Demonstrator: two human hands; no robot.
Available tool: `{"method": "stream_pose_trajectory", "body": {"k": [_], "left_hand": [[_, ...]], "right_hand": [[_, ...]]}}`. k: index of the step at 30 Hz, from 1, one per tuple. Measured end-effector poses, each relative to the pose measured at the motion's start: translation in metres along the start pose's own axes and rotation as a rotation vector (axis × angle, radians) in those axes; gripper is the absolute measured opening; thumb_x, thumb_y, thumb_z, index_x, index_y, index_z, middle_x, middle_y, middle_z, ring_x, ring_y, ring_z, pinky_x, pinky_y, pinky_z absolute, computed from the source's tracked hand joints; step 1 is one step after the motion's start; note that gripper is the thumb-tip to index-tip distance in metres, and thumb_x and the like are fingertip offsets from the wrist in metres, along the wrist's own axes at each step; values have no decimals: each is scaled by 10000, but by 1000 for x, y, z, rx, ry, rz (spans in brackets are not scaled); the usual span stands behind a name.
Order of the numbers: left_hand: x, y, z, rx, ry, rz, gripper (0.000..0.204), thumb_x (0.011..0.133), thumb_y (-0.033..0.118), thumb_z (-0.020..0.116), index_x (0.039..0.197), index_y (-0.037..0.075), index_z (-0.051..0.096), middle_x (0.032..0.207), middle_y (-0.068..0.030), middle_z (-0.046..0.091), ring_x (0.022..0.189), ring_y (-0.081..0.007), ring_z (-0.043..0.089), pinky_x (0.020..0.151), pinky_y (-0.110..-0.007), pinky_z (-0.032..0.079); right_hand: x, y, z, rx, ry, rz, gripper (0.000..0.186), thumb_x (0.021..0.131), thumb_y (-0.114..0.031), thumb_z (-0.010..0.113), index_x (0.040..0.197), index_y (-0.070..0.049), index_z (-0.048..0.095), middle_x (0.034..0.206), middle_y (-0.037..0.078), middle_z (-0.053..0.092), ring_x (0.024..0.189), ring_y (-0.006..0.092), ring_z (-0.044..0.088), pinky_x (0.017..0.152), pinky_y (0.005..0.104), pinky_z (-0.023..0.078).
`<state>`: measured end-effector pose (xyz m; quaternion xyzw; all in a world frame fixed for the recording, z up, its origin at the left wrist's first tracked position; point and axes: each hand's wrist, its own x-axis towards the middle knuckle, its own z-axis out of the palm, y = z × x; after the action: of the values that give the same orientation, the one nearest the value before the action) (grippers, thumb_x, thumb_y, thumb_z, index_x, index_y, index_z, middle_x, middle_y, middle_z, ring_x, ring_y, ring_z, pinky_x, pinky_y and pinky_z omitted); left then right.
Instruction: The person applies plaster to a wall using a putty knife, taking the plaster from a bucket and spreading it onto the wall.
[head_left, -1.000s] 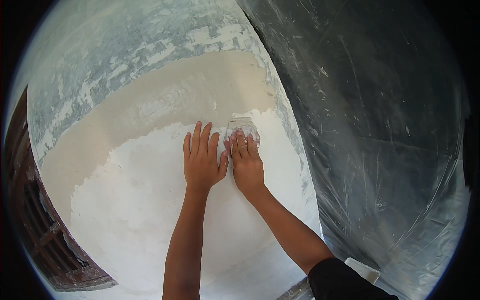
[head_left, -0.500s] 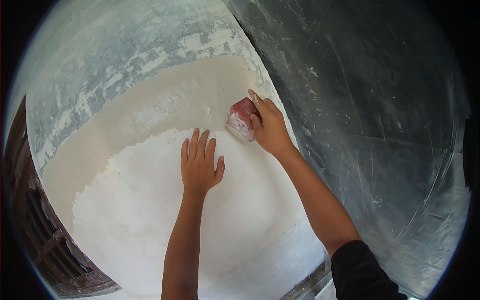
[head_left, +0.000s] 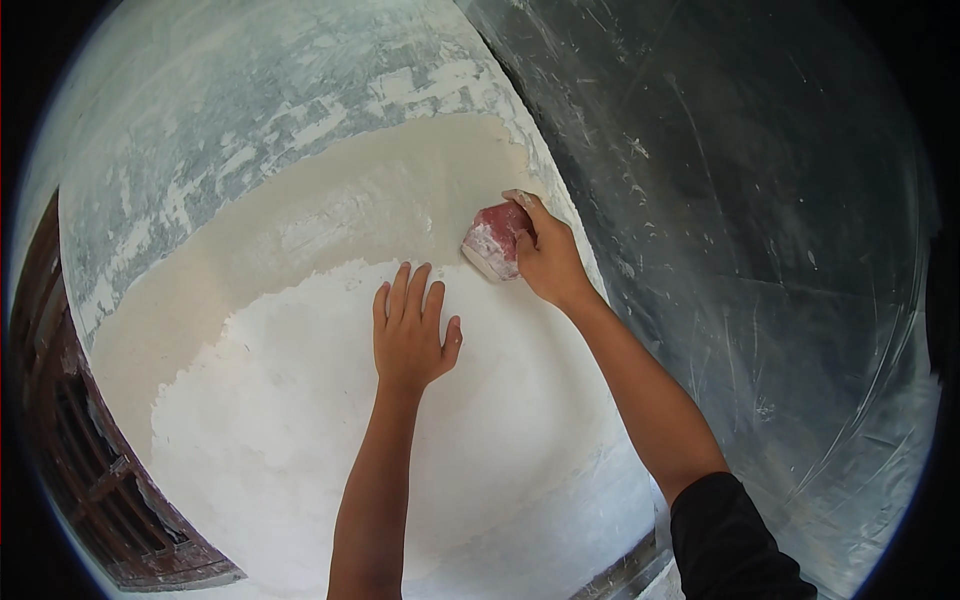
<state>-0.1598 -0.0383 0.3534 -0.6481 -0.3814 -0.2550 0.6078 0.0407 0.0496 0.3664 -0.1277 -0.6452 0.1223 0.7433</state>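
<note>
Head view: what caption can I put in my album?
Right hand holding a red tool, left hand spread over the wall.

block | red, angular, smeared white, pale lower edge | tilted, that edge slanting down rightward | at the wall's upper right, near its right border; contact unclear | wall | mottled grey-white on top, beige across the middle, broad white below, ragged beige-white boundary

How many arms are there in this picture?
2. The left arm is at bottom middle, left grip spread over the white wall patch; the right arm, in a black sleeve, is at lower right, right grip holding a red tool.
</note>
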Motion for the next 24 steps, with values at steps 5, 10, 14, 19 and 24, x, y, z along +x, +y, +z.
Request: {"method": "stream_pose_trajectory", "body": {"k": [5, 10, 14, 19, 24], "left_hand": [[1, 2, 0, -5, 2, -2, 435, 783, 240, 595, 1159, 31, 536, 1345, -142, 487, 1308, -342, 390, 1056, -505, 288], [0, 2, -1, -8, 6, 0, 431, 786, 239, 593, 1159, 29, 534, 1332, -138, 496, 1302, -342, 396, 1053, -501, 289], [-1, 0, 0, 9, -6, -1, 432, 787, 241, 591, 1159, 30, 533, 1331, -135, 497, 1301, -341, 397, 1054, -500, 287], [-1, 1, -1, -1, 0, -2, 432, 792, 250, 589, 1157, 27, 532, 1328, -137, 498, 1300, -342, 397, 1055, -500, 284], [2, 3, 1, -8, -1, 11, 431, 790, 248, 590, 1155, 24, 532, 1324, -138, 498, 1298, -342, 397, 1052, -501, 285]], "right_hand": [[10, 11, 8, -31, -54, -206, 524, 864, 125, 420, 1360, -28, 492, 1206, 202, 617, 1051, 296, 636, 929, 324, 457], [16, 14, -7, -227, 133, -104, 502, 874, 104, 448, 1352, -34, 512, 1192, 182, 645, 1057, 237, 638, 936, 299, 455], [7, 4, 15, -34, 100, -128, 509, 866, 87, 460, 1346, -65, 529, 1201, 209, 632, 1079, 276, 627, 956, 297, 440], [15, 1, -2, -84, 338, -1, 576, 740, 128, 479, 1290, -21, 568, 1042, 255, 649, 999, 382, 630, 895, 392, 481], [8, 4, 17, -206, 193, -238, 508, 799, 113, 442, 1278, 4, 569, 1158, 264, 626, 1014, 355, 653, 888, 335, 495]]}}
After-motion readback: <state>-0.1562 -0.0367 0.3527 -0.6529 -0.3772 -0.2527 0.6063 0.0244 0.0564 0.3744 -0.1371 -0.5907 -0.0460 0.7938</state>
